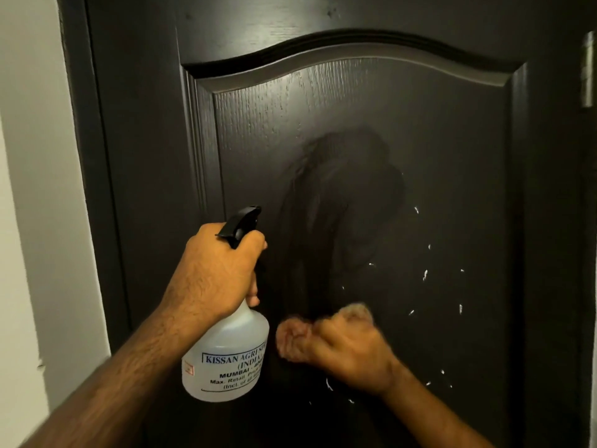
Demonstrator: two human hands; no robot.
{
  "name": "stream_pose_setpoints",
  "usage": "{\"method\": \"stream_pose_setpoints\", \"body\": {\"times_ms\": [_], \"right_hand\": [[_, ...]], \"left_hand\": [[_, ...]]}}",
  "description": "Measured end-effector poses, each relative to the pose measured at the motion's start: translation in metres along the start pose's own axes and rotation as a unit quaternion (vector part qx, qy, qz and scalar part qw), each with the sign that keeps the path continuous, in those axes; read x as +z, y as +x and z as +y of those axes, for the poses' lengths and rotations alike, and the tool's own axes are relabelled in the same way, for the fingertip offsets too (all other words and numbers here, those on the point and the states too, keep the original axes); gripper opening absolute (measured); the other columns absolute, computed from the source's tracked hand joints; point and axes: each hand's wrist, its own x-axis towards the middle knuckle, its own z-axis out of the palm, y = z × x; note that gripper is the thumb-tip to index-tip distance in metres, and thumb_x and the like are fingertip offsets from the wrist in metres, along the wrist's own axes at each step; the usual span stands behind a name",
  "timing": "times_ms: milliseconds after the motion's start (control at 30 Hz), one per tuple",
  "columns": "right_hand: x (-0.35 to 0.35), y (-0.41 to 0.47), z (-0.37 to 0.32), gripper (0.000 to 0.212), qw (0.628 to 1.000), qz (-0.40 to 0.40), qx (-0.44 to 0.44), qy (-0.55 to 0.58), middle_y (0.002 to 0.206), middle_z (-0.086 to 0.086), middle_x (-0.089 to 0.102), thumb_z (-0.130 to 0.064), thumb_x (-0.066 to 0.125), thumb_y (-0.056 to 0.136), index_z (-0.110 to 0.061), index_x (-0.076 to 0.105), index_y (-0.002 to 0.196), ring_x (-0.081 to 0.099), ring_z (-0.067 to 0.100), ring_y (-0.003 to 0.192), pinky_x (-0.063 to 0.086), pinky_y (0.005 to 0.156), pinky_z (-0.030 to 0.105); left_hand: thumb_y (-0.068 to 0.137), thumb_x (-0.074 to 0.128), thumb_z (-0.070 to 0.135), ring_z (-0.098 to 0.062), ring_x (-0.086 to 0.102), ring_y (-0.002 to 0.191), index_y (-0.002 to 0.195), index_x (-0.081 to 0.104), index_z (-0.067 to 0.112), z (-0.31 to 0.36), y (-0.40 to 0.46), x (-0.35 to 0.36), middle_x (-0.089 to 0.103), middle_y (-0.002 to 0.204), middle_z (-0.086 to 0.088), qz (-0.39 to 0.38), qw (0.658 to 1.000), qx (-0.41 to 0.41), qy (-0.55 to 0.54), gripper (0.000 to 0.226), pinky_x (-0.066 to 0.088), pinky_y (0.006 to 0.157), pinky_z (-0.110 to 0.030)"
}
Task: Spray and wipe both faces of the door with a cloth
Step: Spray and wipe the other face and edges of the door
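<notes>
A pale wall (29, 189) runs down the left edge, just beside the dark door (452, 156), which fills the rest of the view. The left forearm comes up from the lower left corner, angled toward the door, with the wrist bent slightly down. The left hand (216, 270) is clamped around the neck of a spray bottle (226, 360), back of the hand toward the camera, fingers curled round the front under the black trigger head (240, 224), whose nozzle points at the door. The bottle hangs nearly upright below the fist, its clear body carrying a printed label, close to the door's face near the left side of the raised panel (355, 101). That panel has an arched top moulding and a wood-grain texture. In its middle lies a broad wet smear (342, 195), darker than the dry surface around it. Below the smear, the right hand (336, 347) is closed in a fist on a cloth (357, 310), of which only a small light bit shows above the knuckles; the hand is blurred and pressed at the door. The right forearm rises from the bottom edge, slanting up and left. White droplets (424, 274) dot the panel to the right of and below this hand. At the far right edge, a metal hinge (588, 72) is partly visible.
</notes>
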Motion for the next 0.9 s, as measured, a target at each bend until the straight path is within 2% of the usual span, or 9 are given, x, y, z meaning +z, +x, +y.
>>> {"method": "stream_pose_setpoints", "body": {"times_ms": [100, 233, 300, 400, 567, 667, 700, 833, 900], "right_hand": [[-0.016, 0.063, 0.055, 0.015, 0.985, 0.082, 0.141, -0.051, 0.091, 0.004, 0.069, -0.035, 0.071, 0.099, -0.03, 0.078, 0.11, 0.065, 0.028, 0.074, 0.055, 0.065, 0.043], [-0.029, 0.147, 0.121, 0.037, 0.91, 0.163, 0.373, -0.077, 0.104, 0.007, 0.064, -0.036, 0.071, 0.082, -0.025, 0.077, 0.117, 0.064, 0.029, 0.088, 0.054, 0.061, 0.039], [-0.026, 0.17, 0.122, 0.04, 0.888, 0.164, 0.42, -0.088, 0.104, 0.006, 0.063, -0.039, 0.069, 0.083, -0.028, 0.076, 0.121, 0.065, 0.027, 0.087, 0.054, 0.062, 0.039], [-0.011, 0.16, 0.078, 0.04, 0.93, 0.118, 0.337, -0.082, 0.097, 0.007, 0.061, -0.04, 0.072, 0.084, -0.028, 0.076, 0.122, 0.062, 0.029, 0.079, 0.052, 0.061, 0.043], [0.009, 0.036, -0.021, 0.017, 0.983, 0.028, 0.179, -0.006, 0.076, 0.004, 0.059, -0.04, 0.073, 0.1, -0.025, 0.078, 0.108, 0.055, 0.024, 0.063, 0.045, 0.059, 0.039], [0.001, -0.046, -0.049, 0.044, 0.954, -0.165, 0.228, 0.099, 0.068, -0.014, 0.053, -0.065, 0.053, 0.105, -0.032, 0.066, 0.079, 0.054, 0.012, 0.063, 0.049, 0.065, 0.034], [-0.004, -0.066, -0.051, 0.051, 0.949, -0.184, 0.231, 0.109, 0.065, -0.015, 0.051, -0.07, 0.044, 0.106, -0.032, 0.058, 0.075, 0.053, 0.01, 0.06, 0.05, 0.063, 0.031], [-0.019, -0.09, -0.007, 0.008, 0.99, -0.105, 0.089, -0.003, 0.072, 0.0, 0.054, -0.037, 0.067, 0.105, -0.029, 0.067, 0.106, 0.053, 0.021, 0.062, 0.05, 0.061, 0.039], [-0.028, -0.064, 0.038, 0.021, 0.989, -0.058, 0.124, -0.058, 0.075, 0.003, 0.053, -0.034, 0.074, 0.097, -0.03, 0.066, 0.116, 0.049, 0.024, 0.066, 0.052, 0.06, 0.041]], "left_hand": [[0.099, 0.057, 0.031, -0.024, 0.071, 0.046, 0.099, 0.073, 0.008, 0.002, 0.0, -0.005, 0.068, 0.049, -0.01, -0.001, 1.0, 0.005, -0.011, 0.028, 0.058, 0.051, -0.027], [0.097, 0.056, 0.031, -0.024, 0.07, 0.045, 0.099, 0.073, 0.008, 0.001, -0.002, -0.003, 0.066, 0.047, -0.009, -0.011, 1.0, 0.01, -0.025, 0.029, 0.056, 0.045, -0.016], [0.097, 0.055, 0.032, -0.023, 0.07, 0.045, 0.098, 0.073, 0.011, 0.002, -0.003, 0.0, 0.066, 0.047, -0.008, -0.011, 0.999, 0.014, -0.03, 0.028, 0.055, 0.046, -0.014], [0.097, 0.053, 0.032, -0.023, 0.071, 0.047, 0.095, 0.074, 0.015, 0.003, -0.002, 0.005, 0.067, 0.047, -0.009, -0.009, 0.999, 0.025, -0.033, 0.027, 0.059, 0.051, -0.021], [0.098, 0.054, 0.033, -0.034, 0.073, 0.053, 0.098, 0.074, 0.008, 0.001, -0.005, 0.027, 0.069, 0.051, -0.013, -0.027, 0.999, 0.019, -0.021, 0.033, 0.064, 0.066, -0.043], [0.1, 0.055, 0.028, -0.025, 0.067, 0.044, 0.101, 0.072, 0.006, -0.004, -0.01, 0.041, 0.064, 0.047, -0.008, -0.06, 0.997, -0.017, -0.041, 0.027, 0.062, 0.052, -0.031], [0.101, 0.055, 0.026, -0.022, 0.065, 0.042, 0.101, 0.072, 0.006, -0.006, -0.01, 0.045, 0.063, 0.046, -0.007, -0.069, 0.996, -0.024, -0.044, 0.026, 0.059, 0.049, -0.028], [0.102, 0.055, 0.025, -0.017, 0.064, 0.041, 0.099, 0.072, 0.007, -0.006, -0.009, 0.058, 0.063, 0.045, -0.005, -0.084, 0.996, -0.019, -0.039, 0.025, 0.056, 0.048, -0.025], [0.103, 0.055, 0.025, -0.016, 0.064, 0.041, 0.098, 0.072, 0.009, -0.005, -0.008, 0.066, 0.064, 0.047, -0.005, -0.089, 0.995, -0.015, -0.047, 0.023, 0.057, 0.048, -0.025]]}}
